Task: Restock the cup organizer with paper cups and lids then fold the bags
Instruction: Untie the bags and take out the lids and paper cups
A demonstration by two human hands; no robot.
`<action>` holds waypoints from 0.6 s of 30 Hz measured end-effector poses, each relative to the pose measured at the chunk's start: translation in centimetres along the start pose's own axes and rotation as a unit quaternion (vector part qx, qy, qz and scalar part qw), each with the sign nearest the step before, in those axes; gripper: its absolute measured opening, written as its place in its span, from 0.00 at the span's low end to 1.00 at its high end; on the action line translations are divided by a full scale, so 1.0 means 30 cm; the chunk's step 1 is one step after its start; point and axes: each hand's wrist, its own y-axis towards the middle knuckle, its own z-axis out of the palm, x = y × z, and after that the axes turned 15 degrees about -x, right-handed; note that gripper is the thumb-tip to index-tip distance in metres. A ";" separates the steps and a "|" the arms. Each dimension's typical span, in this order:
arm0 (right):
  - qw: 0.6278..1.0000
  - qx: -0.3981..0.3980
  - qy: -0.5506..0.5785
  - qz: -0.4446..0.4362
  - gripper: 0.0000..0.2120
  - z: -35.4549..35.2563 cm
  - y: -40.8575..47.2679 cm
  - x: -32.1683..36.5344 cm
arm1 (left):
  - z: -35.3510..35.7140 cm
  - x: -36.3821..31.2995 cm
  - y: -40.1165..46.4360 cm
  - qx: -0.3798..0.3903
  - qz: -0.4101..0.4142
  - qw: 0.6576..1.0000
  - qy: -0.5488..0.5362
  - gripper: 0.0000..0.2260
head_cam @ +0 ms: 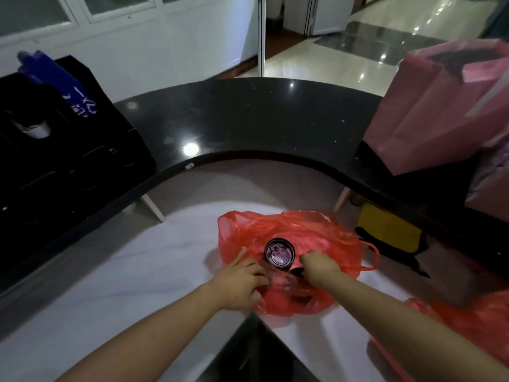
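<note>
Red plastic, thin and crumpled: the red bag (289, 232) lying on the pale lower surface (110, 271), mouth towards the person. Left hand (243, 282) at the near left edge of the bag mouth, fingers curled into the film, apparently gripping and holding it apart. Right hand (319, 267) at the near right side, fingers bent down over something dark at the opening, perhaps a lid (297, 271); whether pinched or only touched, impossible to tell. Just beyond both hands, inside the bag, a black-rimmed round lid or cup end (279, 252) with a pale printed face, upward-facing.

Further out: curved black counter (261, 119) arching over the lower surface. On its left end, the black cup organizer (68, 161), a white cup rim (37, 130) showing in one slot, a blue bag (55, 75) draped on top. On the right end, a pink paper bag (429, 111). A second red bag (468, 321) at the near right, blurred.

Risks from here, judged only: slippery film sliding out of the left fingers, letting the mouth close over the contents; a loose stack separating or tipping when lifted, lids scattering onto the surface; a handle loop snagging the wrist and dragging the bag along. Organizer well apart from the bag, so a long carry and more chance of a drop.
</note>
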 end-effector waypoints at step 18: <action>0.982 -0.105 0.083 0.136 0.05 -0.099 0.024 -0.002 | -0.006 0.063 0.066 -0.086 -0.031 0.993 0.072 0.27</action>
